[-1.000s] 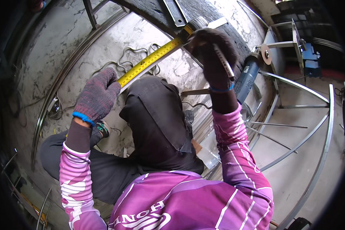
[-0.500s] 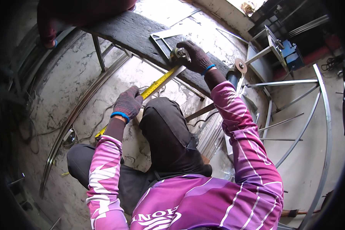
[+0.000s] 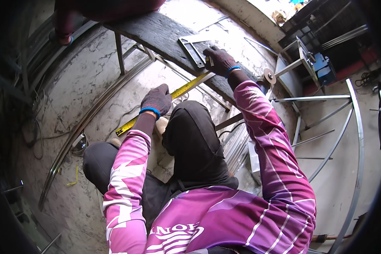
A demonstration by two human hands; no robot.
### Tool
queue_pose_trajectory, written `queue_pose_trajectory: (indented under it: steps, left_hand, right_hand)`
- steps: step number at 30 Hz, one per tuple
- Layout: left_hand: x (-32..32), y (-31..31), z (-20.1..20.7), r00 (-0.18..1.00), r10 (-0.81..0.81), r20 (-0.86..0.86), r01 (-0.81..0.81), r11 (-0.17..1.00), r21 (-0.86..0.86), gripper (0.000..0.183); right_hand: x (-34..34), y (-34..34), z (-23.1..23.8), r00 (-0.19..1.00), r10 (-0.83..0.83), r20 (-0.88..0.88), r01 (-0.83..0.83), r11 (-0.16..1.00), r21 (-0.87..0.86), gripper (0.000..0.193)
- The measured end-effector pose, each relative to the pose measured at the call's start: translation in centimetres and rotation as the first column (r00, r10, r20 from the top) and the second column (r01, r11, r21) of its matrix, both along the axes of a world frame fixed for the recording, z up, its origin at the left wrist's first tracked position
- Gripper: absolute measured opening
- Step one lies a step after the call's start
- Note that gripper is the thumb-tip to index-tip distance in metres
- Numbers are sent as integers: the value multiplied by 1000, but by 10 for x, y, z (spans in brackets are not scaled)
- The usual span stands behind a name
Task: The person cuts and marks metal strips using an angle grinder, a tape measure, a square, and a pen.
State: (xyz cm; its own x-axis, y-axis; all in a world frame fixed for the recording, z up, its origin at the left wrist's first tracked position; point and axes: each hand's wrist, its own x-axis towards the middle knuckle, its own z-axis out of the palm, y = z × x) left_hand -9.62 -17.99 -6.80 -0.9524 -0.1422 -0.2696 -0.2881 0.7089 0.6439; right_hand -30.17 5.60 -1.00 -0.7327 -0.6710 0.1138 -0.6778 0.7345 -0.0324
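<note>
Pale, stained floor (image 3: 93, 70) is spread beneath the work, and it is crossed at the top by a dark, scarred plank (image 3: 150, 36) raised on metal legs. Just in front of the plank, a yellow tape measure (image 3: 184, 89) is stretched slantwise between two gloved hands. Its blade is gripped partway along by the left hand (image 3: 157, 100), whose fingers are curled around it, and its lower end is left jutting out past the wrist. The right hand (image 3: 220, 61) is held over the plank at the tape's upper end with its fingers bent; what is pinched there is mostly hidden, so its grip cannot be told. A metal square (image 3: 192, 51) is laid on the plank just beside the right hand's fingers. Below the tape, a knee in dark trousers (image 3: 190, 131) is raised between the forearms. Farther right, a grinder's disc (image 3: 269, 76) is seen near the right forearm, and beyond it a curved metal frame (image 3: 356, 139) is stood beside a blue device (image 3: 323, 67). On the left, long curved metal strips (image 3: 74, 139) are laid across the floor, and a co-worker's maroon sleeve (image 3: 64, 23) is partly lost in shadow above.
</note>
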Motion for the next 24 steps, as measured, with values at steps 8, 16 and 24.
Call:
queue_pose_trajectory:
  steps: [8,16,24]
  left_hand:
    - [9,-14,1,999,-35,18,35,999,-22,42]
    - [23,-23,-11,973,-229,-13,230,972,40,53]
    - [-55,16,-9,960,-239,-148,243,970,10,37]
  right_hand:
    - [27,14,21,983,14,-186,-9,1000,28,36]
    - [15,40,0,996,-55,-71,49,995,-83,43]
    - [13,77,19,933,-170,-317,68,949,-309,39]
